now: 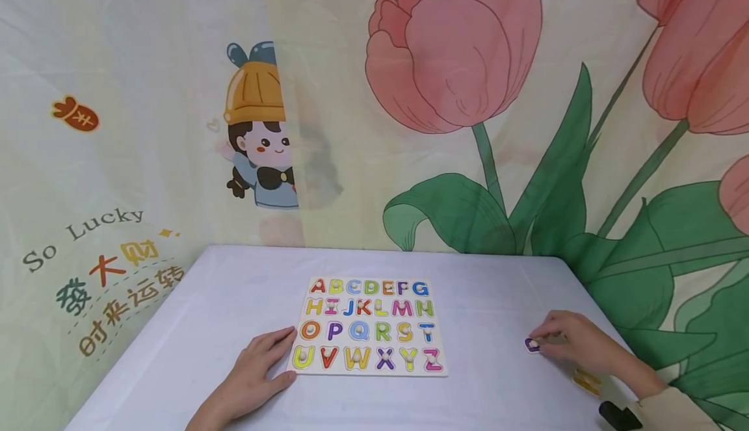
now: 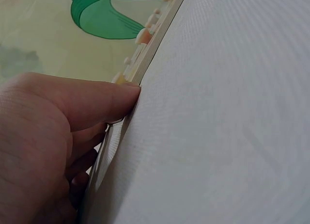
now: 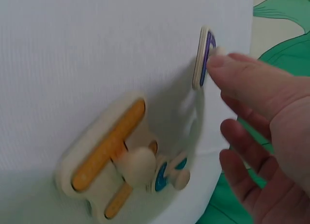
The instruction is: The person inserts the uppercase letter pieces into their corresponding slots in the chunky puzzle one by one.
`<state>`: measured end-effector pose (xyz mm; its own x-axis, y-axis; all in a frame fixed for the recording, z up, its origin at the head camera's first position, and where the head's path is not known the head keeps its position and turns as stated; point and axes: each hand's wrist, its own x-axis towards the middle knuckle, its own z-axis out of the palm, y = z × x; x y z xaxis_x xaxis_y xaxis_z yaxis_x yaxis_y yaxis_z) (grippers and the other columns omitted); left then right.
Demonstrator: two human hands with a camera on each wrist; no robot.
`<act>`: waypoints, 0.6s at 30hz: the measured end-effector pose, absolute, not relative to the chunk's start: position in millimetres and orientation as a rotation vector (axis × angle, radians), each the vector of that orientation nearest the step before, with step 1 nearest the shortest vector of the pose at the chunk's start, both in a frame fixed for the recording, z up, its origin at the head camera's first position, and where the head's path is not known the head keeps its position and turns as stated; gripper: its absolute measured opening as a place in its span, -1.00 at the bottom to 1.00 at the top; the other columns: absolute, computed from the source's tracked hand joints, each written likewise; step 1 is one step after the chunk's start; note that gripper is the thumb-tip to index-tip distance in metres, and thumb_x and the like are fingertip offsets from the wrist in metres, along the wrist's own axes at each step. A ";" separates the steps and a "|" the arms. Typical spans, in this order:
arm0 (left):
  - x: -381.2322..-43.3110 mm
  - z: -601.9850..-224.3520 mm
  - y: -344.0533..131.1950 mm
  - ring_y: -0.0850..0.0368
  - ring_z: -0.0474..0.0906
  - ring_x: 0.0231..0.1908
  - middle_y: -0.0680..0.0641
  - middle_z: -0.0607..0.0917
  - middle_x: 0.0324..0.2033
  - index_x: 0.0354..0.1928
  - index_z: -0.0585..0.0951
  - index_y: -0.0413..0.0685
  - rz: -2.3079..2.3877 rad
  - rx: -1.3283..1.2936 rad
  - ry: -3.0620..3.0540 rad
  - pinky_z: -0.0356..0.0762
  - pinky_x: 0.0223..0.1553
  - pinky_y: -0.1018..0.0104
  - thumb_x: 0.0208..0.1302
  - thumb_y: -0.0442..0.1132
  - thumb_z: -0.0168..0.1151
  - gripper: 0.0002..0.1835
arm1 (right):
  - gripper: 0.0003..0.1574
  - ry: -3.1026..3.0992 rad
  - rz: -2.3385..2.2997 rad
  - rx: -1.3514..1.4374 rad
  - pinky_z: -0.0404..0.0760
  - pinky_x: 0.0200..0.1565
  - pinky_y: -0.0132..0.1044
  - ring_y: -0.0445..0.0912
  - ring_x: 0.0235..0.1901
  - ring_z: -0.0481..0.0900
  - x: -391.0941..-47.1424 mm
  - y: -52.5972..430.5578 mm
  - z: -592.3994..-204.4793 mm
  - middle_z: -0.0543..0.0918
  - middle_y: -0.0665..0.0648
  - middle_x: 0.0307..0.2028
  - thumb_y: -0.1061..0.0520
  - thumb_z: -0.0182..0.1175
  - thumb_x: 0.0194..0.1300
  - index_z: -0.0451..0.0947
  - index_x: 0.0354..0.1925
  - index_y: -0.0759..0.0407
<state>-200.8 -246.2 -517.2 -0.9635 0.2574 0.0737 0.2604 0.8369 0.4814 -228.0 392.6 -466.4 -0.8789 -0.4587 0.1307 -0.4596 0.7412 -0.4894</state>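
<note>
A white alphabet puzzle board (image 1: 318, 344) lies on the table, its rows of coloured letters running from A to Z. My left hand (image 1: 251, 374) rests at the board's left side, thumb by the near corner and fingertips at the edge. In the left wrist view the thumb (image 2: 104, 100) presses against the board's side. Off to the right, my right hand (image 1: 570, 337) pinches a small purple letter piece (image 3: 206, 59) by its knob. That piece stands on edge in the right wrist view, its front mostly turned away.
Near the right wrist lies a yellow-orange letter piece (image 1: 587, 382) with a pale knob. Beside it is a small blue piece (image 3: 162, 178), hidden from the head view by the right arm. A white cloth covers the table (image 1: 246, 288); a printed curtain (image 1: 328, 60) hangs behind.
</note>
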 end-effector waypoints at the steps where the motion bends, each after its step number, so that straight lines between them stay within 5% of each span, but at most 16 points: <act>1: -200.7 -516.8 -245.9 -0.06 0.21 0.52 0.07 0.39 0.54 0.60 0.40 0.10 -0.790 -0.422 -3.007 0.27 0.38 -0.24 0.33 0.11 0.43 -0.16 | -0.78 -2.892 0.811 0.862 0.57 -0.32 -0.38 -0.27 -0.26 0.59 -230.5 394.8 -466.0 0.65 -0.14 -0.30 0.18 0.53 0.27 0.85 -0.09 0.05; 18: -200.1 -516.1 -246.3 -0.06 0.23 0.51 0.06 0.39 0.54 0.60 0.40 0.07 -0.778 -0.442 -2.990 0.29 0.38 -0.24 0.34 0.12 0.42 -0.16 | -0.75 -2.873 0.875 1.099 0.62 -0.33 -0.38 -0.31 -0.28 0.59 -253.1 400.9 -468.7 0.65 -0.13 -0.30 0.19 0.55 0.22 0.88 -0.10 0.08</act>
